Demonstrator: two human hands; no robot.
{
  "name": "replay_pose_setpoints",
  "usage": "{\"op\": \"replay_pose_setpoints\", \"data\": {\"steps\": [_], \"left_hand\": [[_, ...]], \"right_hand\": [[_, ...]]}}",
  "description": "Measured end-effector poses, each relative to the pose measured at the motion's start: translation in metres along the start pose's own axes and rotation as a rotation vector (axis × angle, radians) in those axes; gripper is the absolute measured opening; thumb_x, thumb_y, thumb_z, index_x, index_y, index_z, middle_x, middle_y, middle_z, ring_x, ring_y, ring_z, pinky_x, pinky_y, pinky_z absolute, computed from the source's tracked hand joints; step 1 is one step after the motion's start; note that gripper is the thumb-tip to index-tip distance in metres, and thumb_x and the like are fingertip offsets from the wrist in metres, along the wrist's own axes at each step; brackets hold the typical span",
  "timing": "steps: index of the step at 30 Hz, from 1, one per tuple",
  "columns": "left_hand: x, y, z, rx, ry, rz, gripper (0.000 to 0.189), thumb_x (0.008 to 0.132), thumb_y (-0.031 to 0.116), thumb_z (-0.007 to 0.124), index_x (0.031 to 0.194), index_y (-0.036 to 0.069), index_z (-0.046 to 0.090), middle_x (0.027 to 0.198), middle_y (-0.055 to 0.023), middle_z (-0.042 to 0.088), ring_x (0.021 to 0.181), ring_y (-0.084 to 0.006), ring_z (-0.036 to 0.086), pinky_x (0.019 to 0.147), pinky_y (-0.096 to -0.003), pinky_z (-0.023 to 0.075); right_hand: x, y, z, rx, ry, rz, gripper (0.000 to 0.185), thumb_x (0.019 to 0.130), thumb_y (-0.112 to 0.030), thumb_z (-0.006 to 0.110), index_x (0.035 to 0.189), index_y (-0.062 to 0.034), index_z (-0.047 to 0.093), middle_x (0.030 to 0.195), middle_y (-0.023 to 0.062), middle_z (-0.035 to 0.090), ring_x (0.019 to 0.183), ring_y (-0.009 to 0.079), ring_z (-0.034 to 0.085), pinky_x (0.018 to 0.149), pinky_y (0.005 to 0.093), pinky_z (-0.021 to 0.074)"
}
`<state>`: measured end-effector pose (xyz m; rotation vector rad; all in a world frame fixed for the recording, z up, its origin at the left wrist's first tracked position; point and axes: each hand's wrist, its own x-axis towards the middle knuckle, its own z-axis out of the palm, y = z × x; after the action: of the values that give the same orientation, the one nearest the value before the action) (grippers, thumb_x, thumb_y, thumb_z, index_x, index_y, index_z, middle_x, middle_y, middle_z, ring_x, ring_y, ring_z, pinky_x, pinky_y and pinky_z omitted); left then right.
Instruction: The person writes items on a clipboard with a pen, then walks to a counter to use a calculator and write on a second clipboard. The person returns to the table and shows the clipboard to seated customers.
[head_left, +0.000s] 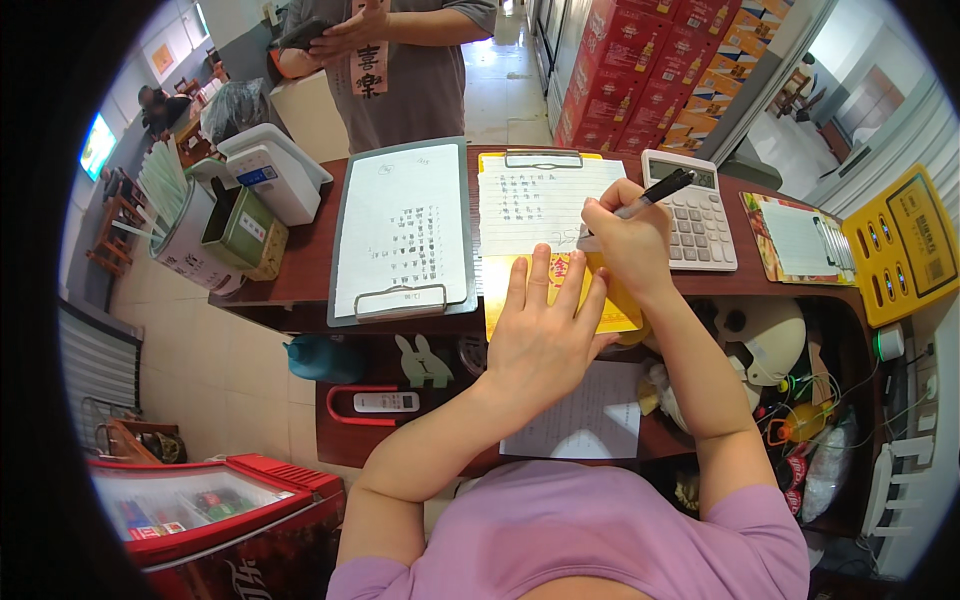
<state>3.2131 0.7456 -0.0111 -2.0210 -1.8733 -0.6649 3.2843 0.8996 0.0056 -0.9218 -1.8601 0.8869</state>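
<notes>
My right hand (630, 240) grips a black-capped pen (660, 195), its lower end at the bottom of a lined, handwritten sheet (525, 187). That sheet is clipped on a yellow clipboard (619, 304) with red print. Flat over the clipboard's lower part and the sheet's bottom edge lies my left hand (551, 322), fingers spread, holding nothing. A white calculator (705, 236) is just right of my right hand. To the left, a grey clipboard (469, 247) bears another handwritten sheet (397, 225), its metal clip towards me.
Across the wooden counter (307, 262) stands a person (405, 82) holding a phone (304, 34). A straw container (176, 240), green box (244, 225) and white device (277, 176) are at left; a yellow power-bank rack (900, 244) at right. Below, a shelf holds a remote (386, 402) and helmet (772, 337).
</notes>
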Motion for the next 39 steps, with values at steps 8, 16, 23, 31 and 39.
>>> {"op": "replay_pose_setpoints", "data": {"steps": [8, 16, 23, 31, 39], "left_hand": [[-0.002, -0.002, 0.002, -0.032, 0.027, -0.002, 0.061, 0.084, 0.046, 0.069, 0.13, 0.007, 0.059, 0.132, -0.0239, 0.055, 0.125, -0.0474, 0.049, 0.105, -0.0566, 0.0381], [0.0, -0.002, 0.002, -0.048, 0.047, -0.019, 0.059, 0.084, 0.047, 0.069, 0.127, 0.008, 0.061, 0.13, -0.0322, 0.052, 0.124, -0.0464, 0.049, 0.105, -0.0552, 0.0378], [-0.002, -0.004, 0.005, -0.064, 0.021, -0.022, 0.057, 0.083, 0.046, 0.07, 0.124, 0.007, 0.062, 0.126, -0.0299, 0.053, 0.123, -0.0451, 0.049, 0.105, -0.0549, 0.0381], [0.001, -0.004, 0.004, -0.058, 0.049, -0.024, 0.059, 0.083, 0.046, 0.07, 0.128, 0.008, 0.061, 0.124, -0.0267, 0.053, 0.122, -0.0438, 0.05, 0.105, -0.055, 0.0382], [0.008, -0.011, -0.021, -0.119, -0.099, 0.021, 0.056, 0.084, 0.043, 0.07, 0.128, 0.01, 0.061, 0.125, -0.0281, 0.055, 0.122, -0.0439, 0.05, 0.106, -0.0512, 0.039]], "right_hand": [[0.012, -0.01, -0.001, 0.066, -0.003, 0.018, 0.025, 0.081, -0.019, 0.074, 0.069, -0.0027, 0.058, 0.062, -0.0015, 0.058, 0.053, 0.0057, 0.051, 0.049, 0.0247, 0.0405], [0.016, -0.009, 0.002, 0.096, -0.151, 0.057, 0.027, 0.081, -0.022, 0.076, 0.07, -0.005, 0.058, 0.06, -0.0022, 0.056, 0.048, 0.004, 0.048, 0.044, 0.0222, 0.0366], [0.008, -0.01, 0.012, -0.017, -0.184, -0.023, 0.026, 0.078, -0.019, 0.074, 0.067, -0.0018, 0.058, 0.058, -0.0023, 0.054, 0.056, 0.005, 0.049, 0.05, 0.0256, 0.0386], [0.028, -0.005, -0.011, -0.196, -0.064, -0.048, 0.023, 0.072, -0.019, 0.067, 0.067, 0.0011, 0.059, 0.059, 0.0125, 0.062, 0.055, 0.0209, 0.063, 0.056, 0.034, 0.0501], [0.024, -0.032, -0.003, 0.137, -0.187, -0.226, 0.021, 0.09, -0.023, 0.07, 0.087, -0.0022, 0.07, 0.068, 0.0045, 0.065, 0.054, 0.0087, 0.056, 0.049, 0.0248, 0.0431]]}}
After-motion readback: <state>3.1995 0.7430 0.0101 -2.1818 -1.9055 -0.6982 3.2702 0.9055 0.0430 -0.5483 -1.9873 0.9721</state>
